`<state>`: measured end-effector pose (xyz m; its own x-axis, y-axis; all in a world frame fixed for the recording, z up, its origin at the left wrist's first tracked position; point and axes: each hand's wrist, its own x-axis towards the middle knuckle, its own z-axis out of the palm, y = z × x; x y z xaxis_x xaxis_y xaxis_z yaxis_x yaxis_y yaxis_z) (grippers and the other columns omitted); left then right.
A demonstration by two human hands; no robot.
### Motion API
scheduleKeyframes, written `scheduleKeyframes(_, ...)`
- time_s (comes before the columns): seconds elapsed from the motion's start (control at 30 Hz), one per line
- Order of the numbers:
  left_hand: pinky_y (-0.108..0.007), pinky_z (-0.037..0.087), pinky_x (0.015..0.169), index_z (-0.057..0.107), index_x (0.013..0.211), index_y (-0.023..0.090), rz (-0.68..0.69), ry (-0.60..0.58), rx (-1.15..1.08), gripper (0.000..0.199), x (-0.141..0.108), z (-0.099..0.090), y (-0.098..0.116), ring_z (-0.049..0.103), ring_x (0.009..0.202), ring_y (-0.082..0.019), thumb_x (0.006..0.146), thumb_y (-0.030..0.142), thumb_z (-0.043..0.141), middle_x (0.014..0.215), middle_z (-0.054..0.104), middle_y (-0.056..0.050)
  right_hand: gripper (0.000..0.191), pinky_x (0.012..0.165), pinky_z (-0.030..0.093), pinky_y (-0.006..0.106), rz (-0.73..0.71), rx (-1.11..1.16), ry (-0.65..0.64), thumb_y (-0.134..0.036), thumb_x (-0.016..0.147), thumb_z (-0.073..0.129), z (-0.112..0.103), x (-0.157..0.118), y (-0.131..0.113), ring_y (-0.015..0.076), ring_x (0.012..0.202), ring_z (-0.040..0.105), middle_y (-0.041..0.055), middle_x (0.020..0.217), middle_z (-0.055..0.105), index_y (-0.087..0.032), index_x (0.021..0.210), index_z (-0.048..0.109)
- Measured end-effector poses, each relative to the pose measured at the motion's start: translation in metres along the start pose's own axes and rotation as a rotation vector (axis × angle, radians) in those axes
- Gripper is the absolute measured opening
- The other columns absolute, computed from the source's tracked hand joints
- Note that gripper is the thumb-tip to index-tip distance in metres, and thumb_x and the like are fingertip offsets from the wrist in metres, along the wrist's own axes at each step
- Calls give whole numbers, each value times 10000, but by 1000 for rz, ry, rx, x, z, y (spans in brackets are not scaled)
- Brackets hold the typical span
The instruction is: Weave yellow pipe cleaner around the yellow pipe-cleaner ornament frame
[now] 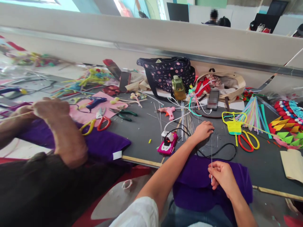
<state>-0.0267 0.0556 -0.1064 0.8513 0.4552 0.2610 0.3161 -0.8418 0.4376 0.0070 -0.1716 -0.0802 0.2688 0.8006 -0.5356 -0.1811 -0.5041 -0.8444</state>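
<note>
My right hand (222,175), over a purple cloth (205,195) on my lap, pinches a thin whitish wire (211,153) that points away from me. My left hand (203,130) reaches over the table with its fingers pressed together at the wire's far end. Whether those fingers grip the wire, I cannot make out. A black cord (227,148) loops on the table between the hands. Close to my left forearm sits a pink power adapter (168,143) with a white plug in it. Right of my left hand lie a yellow pipe-cleaner basket shape (234,126) and red-and-yellow scissors (248,142).
At left, a co-worker's hands (49,110) work over another purple cloth (104,142). A pink glue gun (167,112), pliers (124,114) and more scissors (97,121) lie mid-table. A bottle (178,88), dark bag (165,74) and pastel pipe cleaners (253,115) stand or lie farther back.
</note>
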Motion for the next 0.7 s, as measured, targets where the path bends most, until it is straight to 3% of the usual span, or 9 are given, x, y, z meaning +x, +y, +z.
scheduleKeyframes(0.23,-321,415,903,698,986,238,12,9,18,194,1,3,-1,519,984,-199,819,241,599,1024,618,-35,472,302,444,214,-3,-17,7,-516,627,663,1,3,4,123,348,548,-23,536,590,-124,871,567)
scheduleKeyframes(0.47,-320,417,895,699,971,259,-13,6,8,186,-1,3,1,514,1001,-204,797,252,633,1031,610,-30,673,296,452,214,-135,-138,120,-424,718,607,7,-5,5,132,350,550,-69,552,576,-175,1305,391)
scheduleKeyframes(0.7,-316,424,877,693,963,243,-12,-9,43,175,0,-5,8,519,984,-205,802,239,623,1016,607,-34,626,288,446,195,-124,-251,114,-366,758,562,9,-6,3,120,357,552,-62,555,553,-153,1335,443)
